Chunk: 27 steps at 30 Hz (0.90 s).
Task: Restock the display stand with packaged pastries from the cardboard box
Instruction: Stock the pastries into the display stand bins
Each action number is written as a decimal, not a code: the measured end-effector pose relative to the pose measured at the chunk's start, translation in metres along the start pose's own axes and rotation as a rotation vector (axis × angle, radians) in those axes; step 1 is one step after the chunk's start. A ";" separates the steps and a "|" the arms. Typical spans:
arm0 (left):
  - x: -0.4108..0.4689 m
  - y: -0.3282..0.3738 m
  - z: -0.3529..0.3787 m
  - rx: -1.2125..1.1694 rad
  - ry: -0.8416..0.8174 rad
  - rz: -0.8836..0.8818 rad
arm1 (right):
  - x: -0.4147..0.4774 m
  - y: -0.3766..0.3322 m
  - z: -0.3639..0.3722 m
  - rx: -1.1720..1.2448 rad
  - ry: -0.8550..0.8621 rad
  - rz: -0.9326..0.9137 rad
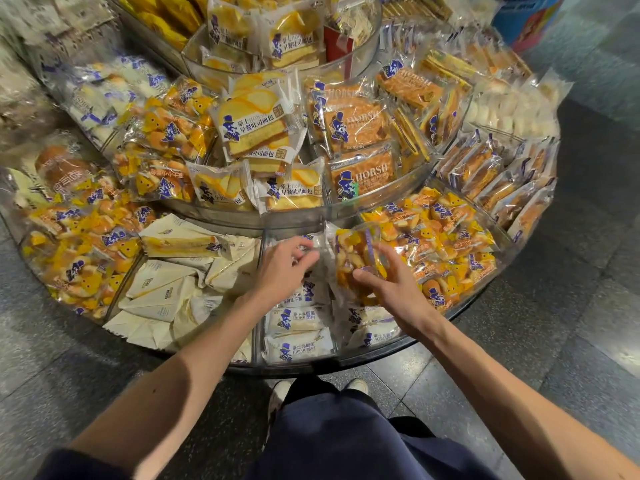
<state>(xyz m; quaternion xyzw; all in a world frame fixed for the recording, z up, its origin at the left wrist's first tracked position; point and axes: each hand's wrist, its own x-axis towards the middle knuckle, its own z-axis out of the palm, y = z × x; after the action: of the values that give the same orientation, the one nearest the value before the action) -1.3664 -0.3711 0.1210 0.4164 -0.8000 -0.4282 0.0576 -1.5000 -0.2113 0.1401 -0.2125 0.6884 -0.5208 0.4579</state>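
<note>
At the display stand's front, the right hand, fingers spread, is setting down a bun bag, I think; the left hand is loose, empty. Next: lay it flat.

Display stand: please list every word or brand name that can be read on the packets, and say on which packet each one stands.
"HORSH": brown cake packet, middle tier.
"豪士 HORSH 早餐吐司面包": toast packet, middle tier.
"豪士乳酸菌面包 HORSH": white bread packet, bottom tier.
Blue drum: print too blurred to read.
Triangular cream packets: logos too small to read.
</note>
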 end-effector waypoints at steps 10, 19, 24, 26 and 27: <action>-0.003 0.096 -0.003 -0.712 -0.460 -0.342 | -0.020 0.005 -0.028 -0.717 -0.037 -0.528; 0.003 0.106 0.013 -0.860 -0.566 -0.243 | -0.026 -0.001 -0.070 -0.008 0.290 -0.051; 0.007 0.112 0.039 -0.719 -0.583 -0.201 | -0.016 -0.003 -0.114 0.041 0.232 -0.021; 0.009 0.116 0.054 -0.527 -0.486 -0.168 | -0.005 -0.007 -0.136 -0.055 0.228 -0.072; 0.012 0.119 0.062 -0.440 -0.448 -0.148 | 0.002 -0.010 -0.150 -0.123 0.207 -0.099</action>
<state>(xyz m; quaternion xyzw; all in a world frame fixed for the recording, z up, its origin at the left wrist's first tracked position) -1.4754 -0.3056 0.1663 0.3462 -0.6486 -0.6749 -0.0624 -1.6305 -0.1385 0.1538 -0.2190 0.7511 -0.5188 0.3445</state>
